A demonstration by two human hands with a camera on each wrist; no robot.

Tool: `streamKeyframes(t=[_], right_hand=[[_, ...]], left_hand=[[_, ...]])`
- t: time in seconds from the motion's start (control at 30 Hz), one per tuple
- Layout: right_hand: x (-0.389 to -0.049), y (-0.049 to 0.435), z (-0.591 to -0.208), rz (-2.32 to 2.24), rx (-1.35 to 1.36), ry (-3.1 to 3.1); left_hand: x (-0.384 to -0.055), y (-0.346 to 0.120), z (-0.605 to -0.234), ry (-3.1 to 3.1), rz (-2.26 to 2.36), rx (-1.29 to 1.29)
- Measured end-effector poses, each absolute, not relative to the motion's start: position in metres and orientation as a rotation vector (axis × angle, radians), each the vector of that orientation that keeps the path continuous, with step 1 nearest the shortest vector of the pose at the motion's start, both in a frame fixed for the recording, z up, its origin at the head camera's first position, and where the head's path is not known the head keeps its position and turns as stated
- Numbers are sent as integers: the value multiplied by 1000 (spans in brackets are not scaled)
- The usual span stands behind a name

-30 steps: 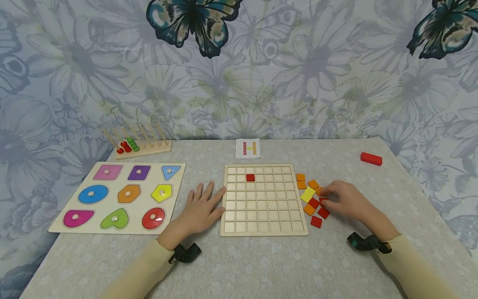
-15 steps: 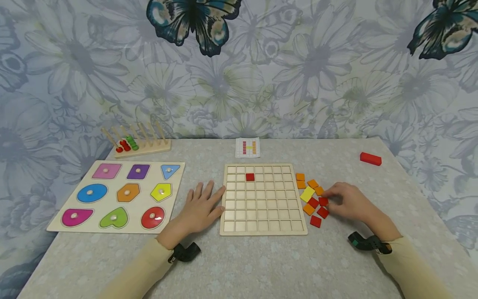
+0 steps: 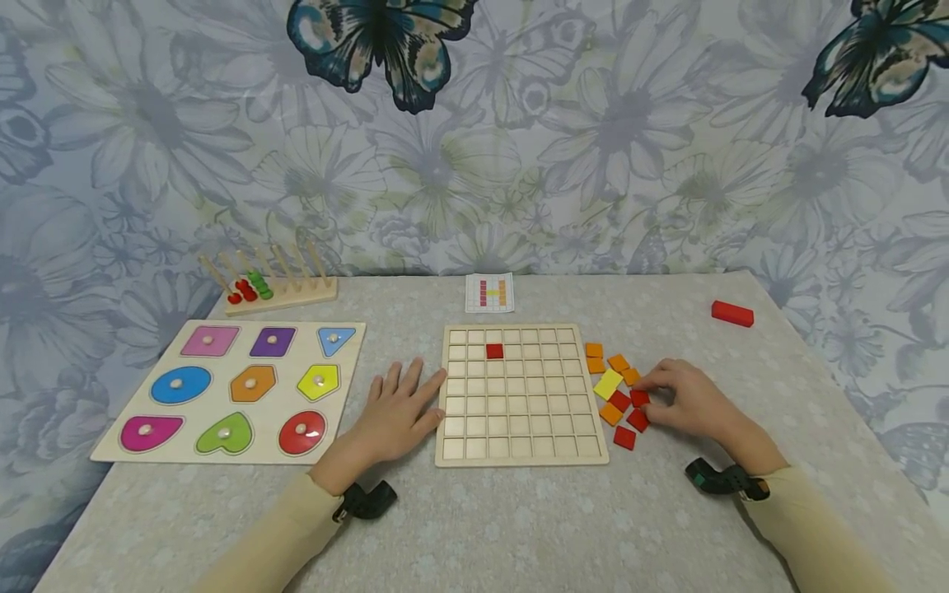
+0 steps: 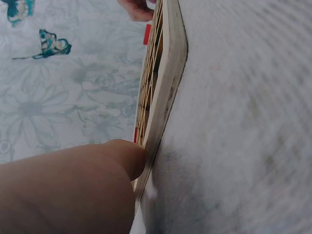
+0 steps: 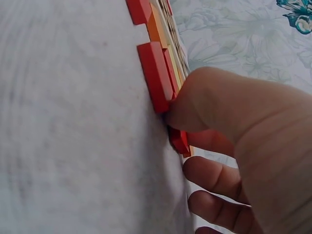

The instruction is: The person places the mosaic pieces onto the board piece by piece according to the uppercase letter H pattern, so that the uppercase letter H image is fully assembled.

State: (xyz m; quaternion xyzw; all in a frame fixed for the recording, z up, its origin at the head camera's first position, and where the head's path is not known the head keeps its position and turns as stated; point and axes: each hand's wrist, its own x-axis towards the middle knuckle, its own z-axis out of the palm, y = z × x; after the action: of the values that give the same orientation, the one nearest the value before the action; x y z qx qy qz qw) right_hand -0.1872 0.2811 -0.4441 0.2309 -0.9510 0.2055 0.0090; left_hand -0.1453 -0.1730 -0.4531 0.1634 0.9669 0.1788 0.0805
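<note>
Over the last second the right hand (image 3: 685,399) had eased back slightly, baring more of an orange tile (image 3: 630,376) beside its fingertips; its thumb and forefinger pinched a red tile (image 3: 639,399) at the outer side of the loose pile, right of the board (image 3: 522,405). The left hand (image 3: 393,420) lay with fingers spread flat on the table (image 3: 519,527), thumb and forefinger touching the board's left edge. A seated tile (image 3: 494,351), also red, occupied the second row from the far edge, third column. A patterned card (image 3: 489,293) lay just beyond the board.
</note>
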Motion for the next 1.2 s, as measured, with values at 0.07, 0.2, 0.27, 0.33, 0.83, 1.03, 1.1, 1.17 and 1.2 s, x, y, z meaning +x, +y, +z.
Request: streamKeyframes(t=[0.07,0.2,0.27,0.33,0.83,1.03,1.1,1.17,1.2], right_hand=[[-187,281,-445,641,721,-2968],[-187,281,-445,636,724,-2956],[-187,281,-446,638,735,-2943],[-186,282,-446,639,745,-2932],[-192,280,-437,676,732,-2953],[-202,269,-425,695,722,-2960],[-208,263,-422,697,749,-2939],[-212,256,-418,702,778,-2918],[-214,252,-417,698,791,-2911]], left_hand=[[-145,-173,-453,2888,546,488],[-144,-173,-452,2893,547,485],[-144,-173,-453,2896,546,484],[-144,-173,-453,2895,542,484],[-146,-173,-454,2904,515,477],[-148,-174,-456,2905,515,479],[-148,-174,-456,2901,513,476],[-147,-174,-457,2895,513,474],[-147,-174,-457,2892,513,475]])
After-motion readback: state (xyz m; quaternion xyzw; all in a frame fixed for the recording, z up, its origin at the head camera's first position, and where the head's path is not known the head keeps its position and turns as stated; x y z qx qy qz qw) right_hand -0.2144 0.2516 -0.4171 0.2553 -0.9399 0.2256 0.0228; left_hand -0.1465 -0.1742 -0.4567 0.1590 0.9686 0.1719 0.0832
